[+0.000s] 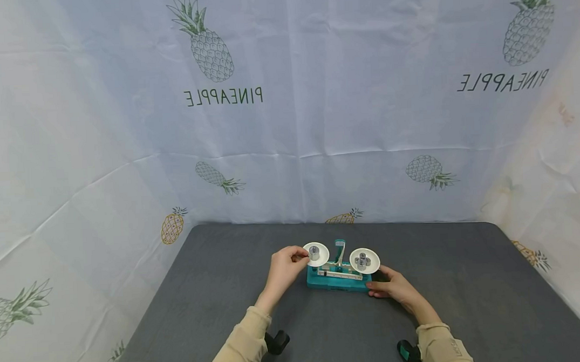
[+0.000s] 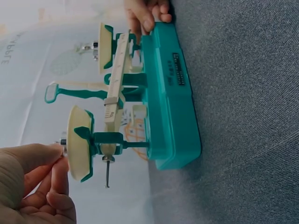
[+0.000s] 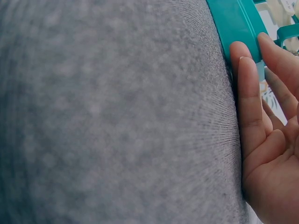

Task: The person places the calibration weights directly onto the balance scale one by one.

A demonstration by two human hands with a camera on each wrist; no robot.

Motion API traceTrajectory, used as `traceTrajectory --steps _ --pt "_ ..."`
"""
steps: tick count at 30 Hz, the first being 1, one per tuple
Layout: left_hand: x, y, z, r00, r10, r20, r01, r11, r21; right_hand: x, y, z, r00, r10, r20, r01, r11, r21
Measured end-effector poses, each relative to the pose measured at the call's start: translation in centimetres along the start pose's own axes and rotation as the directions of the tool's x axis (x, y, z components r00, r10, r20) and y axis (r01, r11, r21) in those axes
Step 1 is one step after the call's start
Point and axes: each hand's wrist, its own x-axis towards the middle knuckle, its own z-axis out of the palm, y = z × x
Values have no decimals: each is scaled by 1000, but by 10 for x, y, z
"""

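Observation:
A teal balance scale with two cream pans stands on the dark table. At its left pan my left hand pinches a small metal weight between thumb and finger; the fingertips partly hide it. A metal weight is on that pan, close to the fingertips. Several metal weights sit together on the right pan. With thumb and fingers, my right hand grips the right end of the teal base. In the left wrist view, a ruled beam carries a sliding rider.
The dark grey table meets a pale pineapple-print cloth at its back edge, and cloth hangs at both sides. A black strap piece is by the left sleeve, another black piece by the right sleeve.

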Motion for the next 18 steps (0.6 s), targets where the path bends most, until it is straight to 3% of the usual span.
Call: traceTrajectory --steps 18 --pt "7 0 6 999 -36 18 36 999 31 1 -1 0 1000 19 -6 -19 1000 11"
